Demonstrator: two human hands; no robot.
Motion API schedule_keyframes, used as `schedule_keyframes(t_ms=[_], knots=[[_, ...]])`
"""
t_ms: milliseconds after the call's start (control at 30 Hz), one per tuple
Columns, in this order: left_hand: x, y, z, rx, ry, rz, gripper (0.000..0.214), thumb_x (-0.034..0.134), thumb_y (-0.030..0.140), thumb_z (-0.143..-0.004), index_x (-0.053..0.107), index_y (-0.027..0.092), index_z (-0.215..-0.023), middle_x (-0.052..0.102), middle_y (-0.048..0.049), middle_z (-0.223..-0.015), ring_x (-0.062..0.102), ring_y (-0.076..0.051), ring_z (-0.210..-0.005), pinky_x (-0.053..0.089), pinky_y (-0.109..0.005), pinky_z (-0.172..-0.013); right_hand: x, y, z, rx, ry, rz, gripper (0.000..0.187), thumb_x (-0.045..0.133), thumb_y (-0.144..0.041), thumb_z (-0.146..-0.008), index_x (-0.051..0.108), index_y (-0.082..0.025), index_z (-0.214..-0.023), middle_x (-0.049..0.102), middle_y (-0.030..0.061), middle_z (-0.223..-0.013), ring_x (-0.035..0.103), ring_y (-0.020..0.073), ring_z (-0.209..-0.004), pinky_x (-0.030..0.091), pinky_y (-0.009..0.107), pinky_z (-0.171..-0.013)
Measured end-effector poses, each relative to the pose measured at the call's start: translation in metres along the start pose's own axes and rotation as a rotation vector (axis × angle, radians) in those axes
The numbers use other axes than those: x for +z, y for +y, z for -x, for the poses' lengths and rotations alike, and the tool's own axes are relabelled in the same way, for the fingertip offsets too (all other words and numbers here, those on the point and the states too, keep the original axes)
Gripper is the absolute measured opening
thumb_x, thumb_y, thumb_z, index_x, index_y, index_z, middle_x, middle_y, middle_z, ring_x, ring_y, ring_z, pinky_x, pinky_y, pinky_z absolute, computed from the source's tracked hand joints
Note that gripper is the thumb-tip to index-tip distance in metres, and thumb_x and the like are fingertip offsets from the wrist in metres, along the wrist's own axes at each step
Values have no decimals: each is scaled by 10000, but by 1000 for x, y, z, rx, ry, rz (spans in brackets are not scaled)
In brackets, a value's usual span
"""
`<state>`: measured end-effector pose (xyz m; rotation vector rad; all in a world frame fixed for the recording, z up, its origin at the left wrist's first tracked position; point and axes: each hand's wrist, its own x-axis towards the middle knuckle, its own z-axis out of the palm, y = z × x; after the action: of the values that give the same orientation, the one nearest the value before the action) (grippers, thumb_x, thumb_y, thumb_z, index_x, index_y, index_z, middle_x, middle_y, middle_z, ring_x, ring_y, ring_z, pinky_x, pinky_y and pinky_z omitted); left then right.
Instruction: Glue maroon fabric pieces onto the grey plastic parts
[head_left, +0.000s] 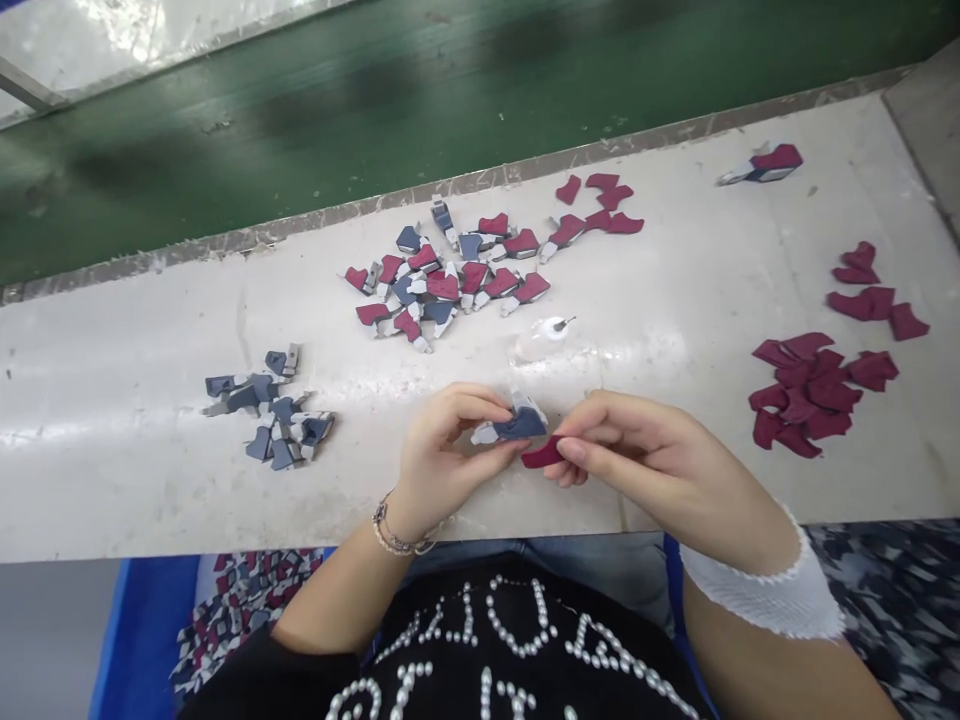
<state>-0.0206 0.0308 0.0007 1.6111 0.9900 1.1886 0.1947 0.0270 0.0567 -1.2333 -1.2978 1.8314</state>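
Observation:
My left hand [442,455] pinches a small blue-grey and white piece [516,423] just above the white table's near edge. My right hand [645,460] is closed on a dark red piece [541,455] and holds it right beside the blue-grey one, the two nearly touching. A small clear glue bottle with a thin nozzle [546,335] lies on the table just beyond my hands.
On the white table [150,500] lie a pile of blue-grey pieces [274,410] at left, joined red and blue pieces [450,275] in the middle and loose dark red pieces [814,390] at right. A green belt [375,110] runs behind. A blue bin [150,630] sits below left.

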Motion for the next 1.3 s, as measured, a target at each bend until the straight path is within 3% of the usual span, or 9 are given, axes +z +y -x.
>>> schedule_keyframes(t_ms=[233,400,867,1000,1133,1200,1300], knots=[[2,0,3,48,-10,-62,290,814,124,-778,679,210,-1019,707,-45,-996,693,-158,-931,612,-308,-824,9,5,-9,14,90,70,236,665,-419,-938,649,-193,-874,721,31,-780,716,141,-749,606,237,-696],[0,1,1,120,-8,-105,320,850,150,-752,695,207,-1026,721,-40,-983,707,-153,-919,621,-290,-830,7,5,-9,34,72,44,225,655,-404,-950,619,-193,-881,725,25,-781,699,121,-724,588,213,-664],[-3,4,0,160,-18,-112,316,866,204,-742,706,213,-1015,738,-30,-938,716,-152,-857,638,-294,-781,9,4,-9,39,99,92,261,699,-431,-910,614,-197,-835,711,10,-745,688,130,-700,571,232,-645],[-5,4,0,145,-33,-72,322,871,194,-735,705,222,-1010,748,-24,-921,722,-158,-856,639,-297,-770,6,2,-9,31,97,145,284,656,-483,-931,606,-210,-871,657,-11,-694,615,118,-635,510,234,-580],[-6,5,-1,181,-51,-66,328,883,183,-715,708,225,-989,758,-12,-906,731,-151,-843,640,-278,-762,5,2,-13,17,6,142,303,572,-513,-975,630,-231,-1070,659,11,-838,589,133,-734,495,253,-637],[-6,6,-1,201,-62,-62,340,890,163,-701,709,211,-985,759,-15,-907,731,-144,-843,638,-262,-770,4,3,-15,8,-69,114,292,555,-490,-988,651,-218,-1029,658,32,-913,589,144,-800,498,264,-687],[-6,7,-2,218,-78,-55,310,886,183,-713,712,199,-968,759,-18,-899,730,-138,-821,636,-246,-741,3,5,-18,-24,-107,71,275,580,-448,-982,642,-198,-886,586,10,-804,529,122,-736,462,249,-662]])
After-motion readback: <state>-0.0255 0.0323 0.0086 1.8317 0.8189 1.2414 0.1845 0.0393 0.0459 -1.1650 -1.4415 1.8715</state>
